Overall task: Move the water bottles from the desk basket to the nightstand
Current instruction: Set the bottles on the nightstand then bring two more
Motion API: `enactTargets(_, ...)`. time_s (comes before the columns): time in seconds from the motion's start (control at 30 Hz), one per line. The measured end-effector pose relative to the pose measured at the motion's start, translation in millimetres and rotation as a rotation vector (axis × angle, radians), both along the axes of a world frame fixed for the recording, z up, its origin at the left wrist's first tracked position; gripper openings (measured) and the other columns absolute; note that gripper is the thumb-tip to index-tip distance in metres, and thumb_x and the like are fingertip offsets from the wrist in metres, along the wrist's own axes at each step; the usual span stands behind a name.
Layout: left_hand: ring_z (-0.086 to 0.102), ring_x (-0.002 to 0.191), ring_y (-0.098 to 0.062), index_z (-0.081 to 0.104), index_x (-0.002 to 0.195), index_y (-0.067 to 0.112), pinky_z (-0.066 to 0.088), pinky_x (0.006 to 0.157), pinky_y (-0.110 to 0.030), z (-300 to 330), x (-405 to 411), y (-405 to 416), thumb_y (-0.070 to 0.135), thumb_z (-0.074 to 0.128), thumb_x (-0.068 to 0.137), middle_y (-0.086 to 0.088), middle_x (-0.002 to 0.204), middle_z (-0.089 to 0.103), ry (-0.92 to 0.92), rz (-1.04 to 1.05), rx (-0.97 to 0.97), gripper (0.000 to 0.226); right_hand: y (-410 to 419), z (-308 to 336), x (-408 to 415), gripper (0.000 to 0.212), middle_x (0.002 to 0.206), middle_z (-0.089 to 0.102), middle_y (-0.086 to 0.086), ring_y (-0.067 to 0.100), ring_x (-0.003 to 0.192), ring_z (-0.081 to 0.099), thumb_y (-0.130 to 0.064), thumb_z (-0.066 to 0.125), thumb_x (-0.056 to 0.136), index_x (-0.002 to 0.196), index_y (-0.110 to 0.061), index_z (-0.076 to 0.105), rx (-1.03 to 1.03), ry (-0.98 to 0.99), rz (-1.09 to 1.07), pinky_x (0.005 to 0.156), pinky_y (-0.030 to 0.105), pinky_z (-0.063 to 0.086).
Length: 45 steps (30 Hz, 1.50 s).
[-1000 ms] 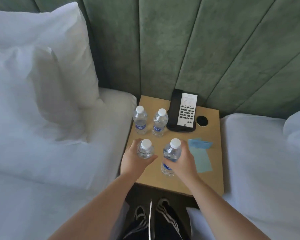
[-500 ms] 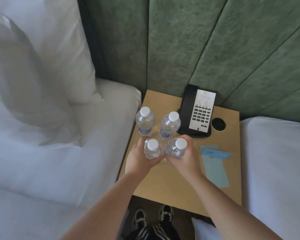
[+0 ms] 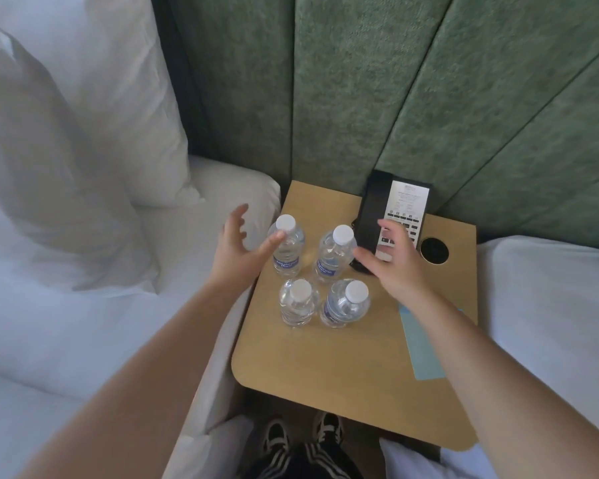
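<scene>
Several clear water bottles with white caps stand upright in a tight square on the wooden nightstand point(image 3: 325, 368). The back pair are a left bottle point(image 3: 287, 250) and a right bottle point(image 3: 333, 255), both with blue labels. In front stand another left bottle point(image 3: 298, 302) and right bottle point(image 3: 346, 304). My left hand point(image 3: 237, 245) hovers open just left of the back left bottle, thumb in front of it. My right hand point(image 3: 393, 261) hovers open to the right of the bottles, over the phone. Neither hand holds anything.
A black desk phone point(image 3: 391, 209) with a white keypad card stands at the back of the nightstand, a round black socket point(image 3: 434, 250) beside it. A light blue card point(image 3: 424, 350) lies on the right. White beds and pillows point(image 3: 66, 140) flank the nightstand; green padded wall behind.
Both hands have let go of the two front bottles, which now stand on the nightstand, and have lifted apart to the sides with fingers spread.
</scene>
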State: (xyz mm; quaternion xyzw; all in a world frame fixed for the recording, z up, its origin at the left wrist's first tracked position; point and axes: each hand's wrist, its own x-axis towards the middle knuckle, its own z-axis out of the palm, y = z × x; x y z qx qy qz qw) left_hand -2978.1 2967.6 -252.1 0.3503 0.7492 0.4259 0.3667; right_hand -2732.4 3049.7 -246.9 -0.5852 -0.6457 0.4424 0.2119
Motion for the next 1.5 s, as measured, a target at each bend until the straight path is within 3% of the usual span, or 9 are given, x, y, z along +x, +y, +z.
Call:
enactTargets(0.13, 0.048, 0.126, -0.022, 0.032, 0.141, 0.037, 0.044, 0.104, -0.045, -15, 9, 40, 0.053, 0.086, 0.055, -0.003, 0.138, 0.046, -0.097, -0.179, -0.091, 0.103, 22, -6, -31, 0.115, 0.136, 0.042, 0.007, 0.021, 0.116, 0.05, -0.074, 0.073, 0.041, 0.138, -0.03, 0.031, -0.019, -0.203, 0.224, 0.091, 0.036, 0.044)
enactTargets(0.27, 0.06, 0.103, -0.021, 0.051, 0.108, 0.034, 0.053, 0.089, -0.044, -32, 14, 49, 0.032, 0.088, 0.062, 0.007, 0.102, 0.06, 0.065, -0.143, -0.081, 0.059, 27, -20, -42, 0.081, 0.109, 0.048, 0.001, 0.017, 0.094, 0.052, -0.057, 0.085, 0.049, 0.111, -0.027, 0.042, 0.07, -0.249, 0.248, 0.071, 0.03, 0.043)
enactTargets(0.37, 0.061, 0.098, -0.02, 0.051, 0.104, 0.035, 0.054, 0.085, -0.044, -36, 13, 52, 0.029, 0.085, 0.065, 0.009, 0.098, 0.06, 0.071, -0.156, -0.055, 0.052, 30, -26, -43, 0.068, 0.103, 0.044, -0.003, 0.013, 0.086, 0.048, -0.045, 0.087, 0.055, 0.104, -0.029, 0.042, 0.084, -0.211, 0.254, 0.063, 0.021, 0.032)
enactTargets(0.57, 0.06, 0.09, -0.013, 0.053, 0.102, 0.03, 0.049, 0.082, -0.034, -36, 4, 91, 0.023, 0.08, 0.074, 0.011, 0.091, 0.059, 0.135, -0.282, -0.01, 0.04, 66, -31, -47, 0.063, 0.113, 0.048, -0.005, 0.014, 0.102, 0.05, -0.026, 0.086, 0.065, 0.117, -0.025, 0.051, 0.077, -0.108, 0.279, 0.083, 0.024, 0.035)
enactTargets(0.9, 0.062, 0.106, -0.026, 0.042, 0.121, 0.021, 0.055, 0.086, -0.052, -38, -13, 175, 0.019, 0.076, 0.078, -0.005, 0.112, 0.06, 0.037, -0.421, 0.01, 0.055, 148, -30, -68, 0.071, 0.125, 0.057, 0.003, 0.02, 0.114, 0.055, -0.024, 0.081, 0.072, 0.133, -0.023, 0.045, 0.079, -0.108, 0.323, 0.098, 0.037, 0.043)
enactTargets(1.03, 0.058, 0.11, -0.023, 0.027, 0.131, 0.018, 0.055, 0.087, -0.049, -40, -16, 199, 0.024, 0.076, 0.081, -0.006, 0.123, 0.051, 0.062, -0.397, -0.017, 0.07, 163, -35, -70, 0.068, 0.122, 0.057, -0.003, 0.015, 0.11, 0.054, -0.026, 0.079, 0.075, 0.132, -0.023, 0.042, 0.119, -0.078, 0.282, 0.088, 0.029, 0.041)
enactTargets(1.17, 0.047, 0.111, -0.017, 0.03, 0.127, 0.011, 0.043, 0.09, -0.032, -39, -18, 215, 0.035, 0.08, 0.075, -0.008, 0.13, 0.037, 0.243, -0.371, -0.036, 0.076, 159, -45, -74, 0.067, 0.114, 0.054, -0.009, 0.012, 0.104, 0.055, -0.027, 0.082, 0.07, 0.122, -0.024, 0.04, 0.18, 0.04, 0.102, 0.086, 0.028, 0.042)
enactTargets(1.3, 0.051, 0.103, -0.016, 0.032, 0.116, 0.009, 0.043, 0.081, -0.03, -45, -19, 220, 0.033, 0.083, 0.072, -0.01, 0.124, 0.042, 0.301, -0.332, 0.002, 0.072, 164, -50, -75, 0.067, 0.126, 0.05, 0.001, 0.016, 0.107, 0.059, -0.026, 0.085, 0.065, 0.119, -0.032, 0.046, 0.159, 0.084, 0.038, 0.094, 0.04, 0.049)
enactTargets(1.5, 0.05, 0.081, 0.0, 0.03, 0.104, 0.017, 0.035, 0.06, -0.013, -45, -22, 234, 0.028, 0.085, 0.07, 0.009, 0.098, 0.046, 0.276, -0.279, 0.052, 0.066, 179, -44, -74, 0.067, 0.122, 0.06, -0.001, 0.017, 0.105, 0.062, -0.019, 0.081, 0.072, 0.13, -0.023, 0.049, 0.228, 0.036, 0.084, 0.091, 0.034, 0.049)
